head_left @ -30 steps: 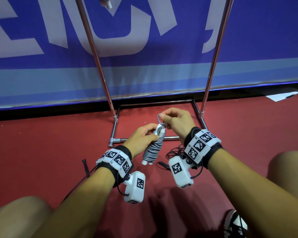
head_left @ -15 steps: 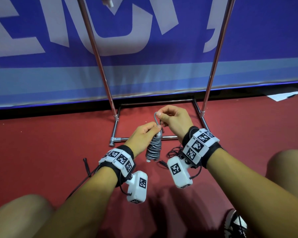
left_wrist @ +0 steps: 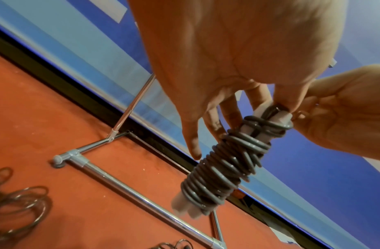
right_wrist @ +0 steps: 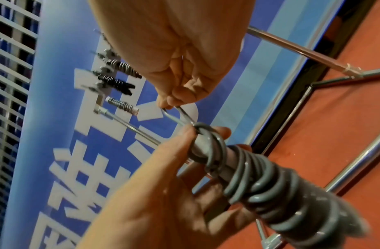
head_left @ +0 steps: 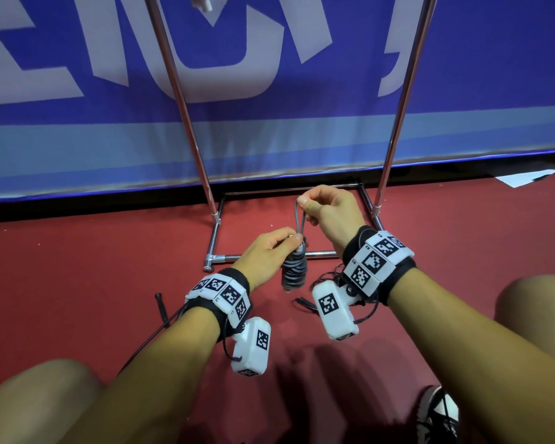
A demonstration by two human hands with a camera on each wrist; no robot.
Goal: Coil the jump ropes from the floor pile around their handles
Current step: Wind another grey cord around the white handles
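Two hands on one rope bundle (head_left: 293, 270): left hand (head_left: 265, 251) grips its top w/ curled fingers, bundle hanging below; right hand (head_left: 329, 213) pinches the loose loop (head_left: 298, 219) just above that grip.

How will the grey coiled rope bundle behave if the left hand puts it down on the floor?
The grey rope bundle is roughly cylindrical, so it may roll on the red floor. Its turns look loose and uneven, so some could probably slip off. The loop pinched by the right hand may spring back, since the cord looks fairly stiff.
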